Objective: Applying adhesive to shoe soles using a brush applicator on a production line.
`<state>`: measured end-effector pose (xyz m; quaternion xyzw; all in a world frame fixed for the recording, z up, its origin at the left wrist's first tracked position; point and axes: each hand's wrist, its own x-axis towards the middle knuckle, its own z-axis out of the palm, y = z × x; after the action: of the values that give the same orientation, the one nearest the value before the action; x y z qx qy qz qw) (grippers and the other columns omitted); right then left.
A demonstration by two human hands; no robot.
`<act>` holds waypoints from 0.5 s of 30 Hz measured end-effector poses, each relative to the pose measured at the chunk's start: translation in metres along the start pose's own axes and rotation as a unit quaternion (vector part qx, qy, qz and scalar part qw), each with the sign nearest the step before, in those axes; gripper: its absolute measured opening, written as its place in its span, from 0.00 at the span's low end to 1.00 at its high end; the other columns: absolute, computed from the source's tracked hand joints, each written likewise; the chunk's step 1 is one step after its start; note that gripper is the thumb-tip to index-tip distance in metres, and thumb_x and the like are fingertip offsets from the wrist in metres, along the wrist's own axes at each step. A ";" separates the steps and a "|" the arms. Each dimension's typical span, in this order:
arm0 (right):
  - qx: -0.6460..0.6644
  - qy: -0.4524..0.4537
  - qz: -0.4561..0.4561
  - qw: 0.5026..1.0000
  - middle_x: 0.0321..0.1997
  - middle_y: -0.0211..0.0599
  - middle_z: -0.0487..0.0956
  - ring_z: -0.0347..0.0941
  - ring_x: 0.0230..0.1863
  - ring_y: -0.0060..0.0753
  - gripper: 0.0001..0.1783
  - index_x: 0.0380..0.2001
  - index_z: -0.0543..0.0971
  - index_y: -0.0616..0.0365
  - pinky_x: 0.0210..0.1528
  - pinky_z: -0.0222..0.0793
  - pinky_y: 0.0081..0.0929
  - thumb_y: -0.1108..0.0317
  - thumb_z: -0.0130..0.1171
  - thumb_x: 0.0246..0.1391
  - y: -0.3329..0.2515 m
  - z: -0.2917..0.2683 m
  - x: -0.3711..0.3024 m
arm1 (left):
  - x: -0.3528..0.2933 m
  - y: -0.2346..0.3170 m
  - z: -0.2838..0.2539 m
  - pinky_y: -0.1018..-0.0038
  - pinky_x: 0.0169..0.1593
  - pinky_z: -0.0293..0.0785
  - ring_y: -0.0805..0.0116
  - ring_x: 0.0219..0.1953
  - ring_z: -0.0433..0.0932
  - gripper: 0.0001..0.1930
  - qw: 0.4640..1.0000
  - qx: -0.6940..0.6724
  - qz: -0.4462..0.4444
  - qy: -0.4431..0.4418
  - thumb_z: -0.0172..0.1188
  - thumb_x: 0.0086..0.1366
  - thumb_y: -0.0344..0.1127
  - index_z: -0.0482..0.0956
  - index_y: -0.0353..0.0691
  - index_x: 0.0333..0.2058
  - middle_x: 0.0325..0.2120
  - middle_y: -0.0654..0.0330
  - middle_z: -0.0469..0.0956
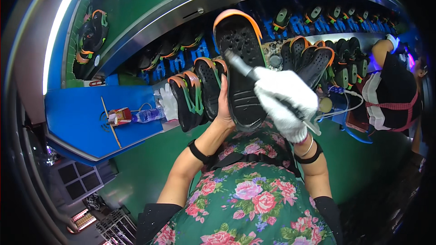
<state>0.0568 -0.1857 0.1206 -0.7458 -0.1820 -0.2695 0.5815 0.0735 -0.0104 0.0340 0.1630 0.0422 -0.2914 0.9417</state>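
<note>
A black shoe sole [245,77] with an orange toe rim and small holes in its upper half stands upright before me. My bare left hand [222,109] is wrapped round its left edge, partly hidden behind it. In a white knitted glove, my right hand [286,100] grips a brush-like tool [239,65] with a silver metal neck. Its pale tip is at the sole's inner face, near the left side of the holes; contact is hard to tell. Close to my left hand, more black soles [185,95] with orange and green edges stand side by side.
Further soles [313,59] and dark shoes [352,61] line the bench at right. Behind runs a line with blue holders [200,51]. A white glove [169,101], a bottle [147,115] and a red box [120,116] lie left. A pale tube [352,109] loops right, near another person [390,86].
</note>
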 end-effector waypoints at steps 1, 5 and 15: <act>-0.029 0.029 -0.012 0.999 0.43 0.49 0.87 0.85 0.41 0.44 0.12 0.38 0.87 0.62 0.47 0.80 0.34 0.81 0.70 0.48 0.000 0.001 0.001 | 0.004 -0.001 0.004 0.51 0.72 0.64 0.51 0.67 0.71 0.42 0.999 -0.010 0.043 -0.015 0.37 0.74 0.70 0.57 0.44 0.73 0.68 0.49 0.68; -0.081 -0.053 -0.094 0.991 0.43 0.51 0.87 0.85 0.42 0.47 0.14 0.41 0.87 0.61 0.49 0.78 0.34 0.79 0.70 0.48 -0.002 0.012 -0.008 | 0.011 0.004 0.011 0.39 0.70 0.63 0.36 0.68 0.66 0.46 0.995 0.098 0.010 0.013 0.38 0.71 0.74 0.52 0.44 0.75 0.70 0.49 0.63; -0.016 -0.070 -0.021 0.997 0.44 0.44 0.88 0.85 0.44 0.42 0.17 0.42 0.88 0.59 0.47 0.80 0.34 0.79 0.72 0.45 -0.003 0.028 -0.022 | 0.031 0.019 0.024 0.47 0.56 0.81 0.40 0.51 0.82 0.55 0.992 -0.016 -0.009 -0.121 0.37 0.64 0.83 0.57 0.39 0.71 0.60 0.36 0.72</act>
<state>0.0425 -0.1571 0.1045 -0.7678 -0.2334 -0.2315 0.5500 0.1095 -0.0206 0.0567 0.1109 -0.0662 -0.3172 0.9395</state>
